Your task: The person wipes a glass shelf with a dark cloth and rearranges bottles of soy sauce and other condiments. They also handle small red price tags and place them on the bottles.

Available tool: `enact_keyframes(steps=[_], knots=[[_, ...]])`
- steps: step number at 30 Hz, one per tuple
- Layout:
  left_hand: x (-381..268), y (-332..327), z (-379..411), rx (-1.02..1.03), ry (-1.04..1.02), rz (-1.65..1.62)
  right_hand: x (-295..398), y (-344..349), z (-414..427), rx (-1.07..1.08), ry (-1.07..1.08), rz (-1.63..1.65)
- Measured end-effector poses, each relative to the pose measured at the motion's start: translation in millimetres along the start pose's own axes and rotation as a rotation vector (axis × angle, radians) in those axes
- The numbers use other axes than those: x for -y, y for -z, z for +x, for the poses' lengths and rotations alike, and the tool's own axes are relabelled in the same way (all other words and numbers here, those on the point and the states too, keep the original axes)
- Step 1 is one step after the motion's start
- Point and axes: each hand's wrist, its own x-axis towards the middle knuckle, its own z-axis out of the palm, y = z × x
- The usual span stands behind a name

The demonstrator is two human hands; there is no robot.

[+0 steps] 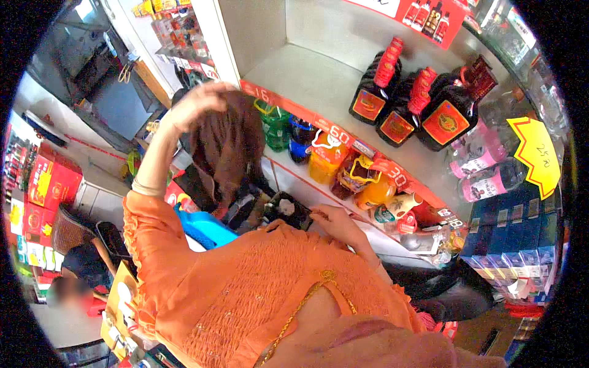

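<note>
My left hand (200,103) is raised at the upper left, its fingers spread loosely over dark brown hair (225,142); whether this is a person's head or a wig, I cannot tell. My right hand (338,225) is low at the centre, beside a black tray or box (287,209) and close to the front of my orange blouse (239,285). Its fingers are bent, and their undersides are hidden. A bright blue plastic thing (202,227) lies between the hair and the blouse.
Dark bottles with red caps (398,122) stand on a shelf (317,73). Below its red price strip (338,135) are jugs of orange drink (326,158). Pink-labelled bottles (487,184) and blue boxes (497,225) are at the right. Another person (85,264) is at the lower left, near a chair (69,230).
</note>
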Motion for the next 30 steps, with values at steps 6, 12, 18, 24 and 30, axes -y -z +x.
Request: enact_keyframes(steps=[6, 12, 18, 24, 30], knots=[[-27, -18, 81, -0.612, -0.229, -0.270, -12, 9, -30, -0.033, -0.164, 0.099], [54, -84, 167, -0.270, -0.328, 0.836, 4, 19, -71, -0.095, -0.544, 0.221], [60, -119, 182, -0.168, -0.401, 1.058, -25, 8, -100, -0.188, -0.660, 0.332], [43, -136, 153, -0.100, -0.807, 0.822, -39, 14, -67, -0.177, -0.298, 0.135], [30, -119, 105, 0.137, -0.538, 0.593, -29, 24, -31, -0.021, -0.198, -0.011]])
